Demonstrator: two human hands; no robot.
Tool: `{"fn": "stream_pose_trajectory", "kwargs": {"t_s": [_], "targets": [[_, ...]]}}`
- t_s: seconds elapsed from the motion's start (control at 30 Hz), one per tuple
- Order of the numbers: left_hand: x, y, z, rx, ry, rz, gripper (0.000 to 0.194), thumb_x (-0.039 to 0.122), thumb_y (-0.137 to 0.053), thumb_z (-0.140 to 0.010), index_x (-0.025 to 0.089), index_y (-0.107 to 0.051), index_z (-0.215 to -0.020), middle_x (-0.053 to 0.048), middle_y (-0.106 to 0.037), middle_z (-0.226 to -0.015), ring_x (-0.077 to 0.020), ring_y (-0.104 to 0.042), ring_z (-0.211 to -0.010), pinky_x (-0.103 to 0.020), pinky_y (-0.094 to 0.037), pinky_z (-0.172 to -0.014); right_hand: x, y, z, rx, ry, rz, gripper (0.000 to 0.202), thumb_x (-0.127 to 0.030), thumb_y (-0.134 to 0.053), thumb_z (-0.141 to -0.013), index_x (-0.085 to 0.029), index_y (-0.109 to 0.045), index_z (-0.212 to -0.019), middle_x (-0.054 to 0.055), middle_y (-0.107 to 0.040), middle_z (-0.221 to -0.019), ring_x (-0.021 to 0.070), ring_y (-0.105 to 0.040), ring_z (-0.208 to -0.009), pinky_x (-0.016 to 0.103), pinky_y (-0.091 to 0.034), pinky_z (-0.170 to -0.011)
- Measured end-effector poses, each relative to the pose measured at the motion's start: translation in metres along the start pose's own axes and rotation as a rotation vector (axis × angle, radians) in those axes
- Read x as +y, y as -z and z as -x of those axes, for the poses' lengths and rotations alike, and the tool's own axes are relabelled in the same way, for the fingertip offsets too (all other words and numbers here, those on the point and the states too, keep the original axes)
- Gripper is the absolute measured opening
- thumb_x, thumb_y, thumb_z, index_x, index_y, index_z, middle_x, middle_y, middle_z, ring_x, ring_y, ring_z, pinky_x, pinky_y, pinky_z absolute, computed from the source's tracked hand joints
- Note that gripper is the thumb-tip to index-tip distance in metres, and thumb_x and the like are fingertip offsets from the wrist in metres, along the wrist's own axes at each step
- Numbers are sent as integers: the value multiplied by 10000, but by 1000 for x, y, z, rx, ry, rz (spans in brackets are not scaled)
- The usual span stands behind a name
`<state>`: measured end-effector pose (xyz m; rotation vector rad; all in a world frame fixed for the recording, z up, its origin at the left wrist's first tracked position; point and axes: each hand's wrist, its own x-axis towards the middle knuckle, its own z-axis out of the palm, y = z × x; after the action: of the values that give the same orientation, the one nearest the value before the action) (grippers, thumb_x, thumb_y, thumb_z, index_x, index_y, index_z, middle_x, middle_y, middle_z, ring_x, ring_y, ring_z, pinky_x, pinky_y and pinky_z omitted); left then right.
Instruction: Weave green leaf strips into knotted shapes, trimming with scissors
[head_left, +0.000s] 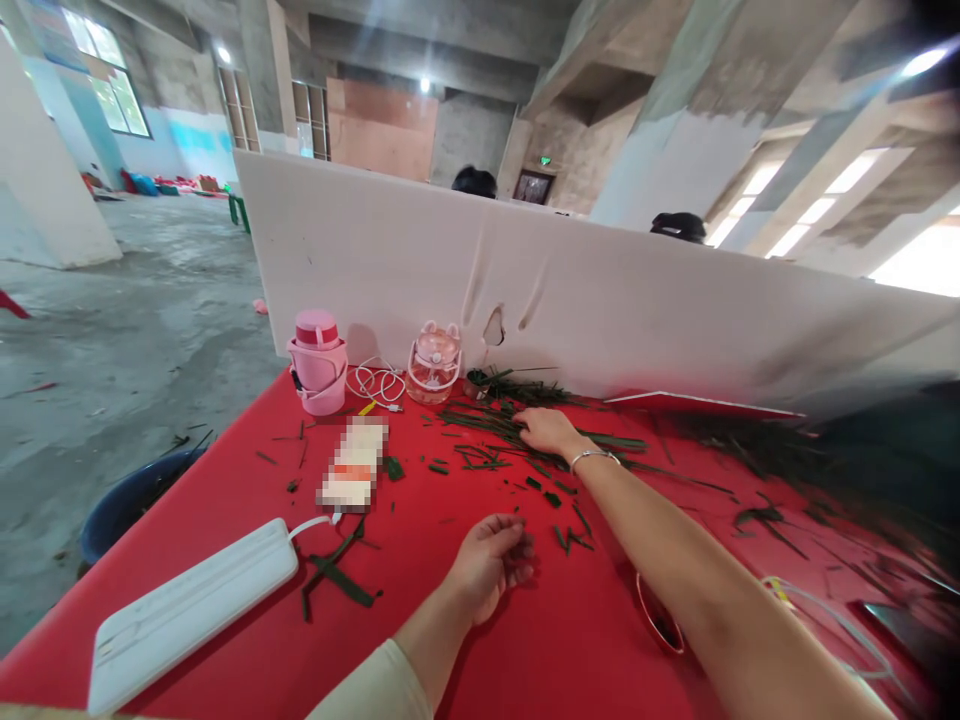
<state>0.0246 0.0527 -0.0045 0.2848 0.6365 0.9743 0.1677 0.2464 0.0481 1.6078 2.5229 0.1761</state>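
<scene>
A: Quick one. Right hand (551, 432)?
B: Reaching forward, palm down, on the long green strips (484, 425). Tips down among them; can't tell if the fingers are clamped or just resting.
A: Where are the strips?
B: Far half of the red tabletop (566, 630), poking out both sides of that hand, in front of the white panel (375, 260). Short cut bits (553, 499) scattered nearer.
A: Left hand (484, 565)?
B: Nearer the camera, just over or on the tabletop, can't tell which. Fingers loosely curled, thumb a bit apart, nothing visible in it.
A: Left side?
B: Phone (356, 468), screen pixelated, cabled to a white power bank (195, 610). More green scraps (345, 580) just beside that.
A: Back edge?
B: Pink flask (322, 375), upright, then clear pink bottle (435, 372), upright too, both near the panel. Loose white cable between them.
A: Floor?
B: Dark blue basin (112, 515), left of the tabletop.
</scene>
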Motion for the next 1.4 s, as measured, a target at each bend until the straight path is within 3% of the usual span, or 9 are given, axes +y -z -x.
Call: {"fn": "stream_pose_trajectory", "kwargs": {"t_s": [0.13, 0.27, 0.47, 0.6, 0.7, 1.0, 1.13, 1.27, 1.4], "targets": [[0, 0, -2, -12, 1, 2, 256, 241, -642, -659, 134, -502, -846, -22, -589, -650, -101, -546, -490, -221, -410, -485, -31, -9, -25, 26, 1, -30, 329, -265, -382, -841, -242, -626, -1061, 45, -645, -1077, 187, -581, -982, 270, -428, -805], [0, 2, -2, -17, 0, 21, 250, 233, -642, -662, 128, -509, -845, -29, -594, -665, -96, -550, -510, -208, -408, -490, -47, -10, -45, -28, 42, -54, 268, -326, -483, -803, -282, -649, -1009, 9, -665, -1026, 167, -593, -953, 227, -442, -751], [1, 0, -1, 0, 2, 32, 243, 231, -651, -660, 129, -511, -830, -22, -587, -652, -88, -535, -501, -208, -399, -494, -53, -2, -48, -21, 114, -2, 237, -238, -507, -784, -245, -662, -964, 56, -666, -976, 191, -586, -947, 266, -430, -794], [1, -1, 0, -7, 6, 32, 242, 224, -658, -653, 130, -508, -818, -19, -582, -647, -90, -536, -510, -208, -397, -499, -55, 8, -42, 40, 141, 33, 266, -201, -470, -803, -184, -628, -1017, 108, -612, -1064, 209, -526, -1038, 290, -405, -860], [1, -1, -1, -15, -4, 25, 237, 219, -655, -657, 131, -508, -821, -19, -586, -659, -86, -534, -509, -205, -396, -498, -56, 13, -40, 41, 158, 46, 263, -214, -467, -813, -202, -627, -1022, 99, -594, -1085, 193, -514, -1053, 273, -394, -878], [1, 2, -1, -16, 5, 37, 269, 240, -666, -654, 132, -510, -845, -19, -588, -657, -94, -541, -509, -216, -401, -505, -66, 6, -48, 8, 89, 35, 199, -271, -526, -776, -197, -667, -896, 89, -664, -930, 190, -601, -898, 255, -437, -752], [1, 2, -1, -9, 12, 47, 254, 234, -660, -659, 133, -508, -836, -21, -590, -669, -95, -545, -532, -216, -401, -512, -55, 32, -47, 147, 60, -31, 238, -295, -477, -813, -206, -623, -978, 77, -648, -1001, 191, -585, -920, 253, -428, -740], [1, 1, -1, 9, 9, 41, 251, 245, -668, -655, 140, -500, -809, -16, -588, -675, -91, -538, -537, -214, -400, -522, -29, 69, -44, 274, 22, -101, 224, -313, -453, -827, -212, -606, -957, 51, -663, -953, 192, -594, -876, 260, -429, -697], [3, -1, 1, 17, 11, 24, 229, 242, -653, -675, 140, -501, -813, -17, -588, -687, -85, -533, -545, -209, -402, -522, -3, 104, -38, 435, -12, -330, 174, -253, -486, -806, -173, -588, -922, 26, -669, -795, 135, -610, -661, 229, -435, -585]]}}
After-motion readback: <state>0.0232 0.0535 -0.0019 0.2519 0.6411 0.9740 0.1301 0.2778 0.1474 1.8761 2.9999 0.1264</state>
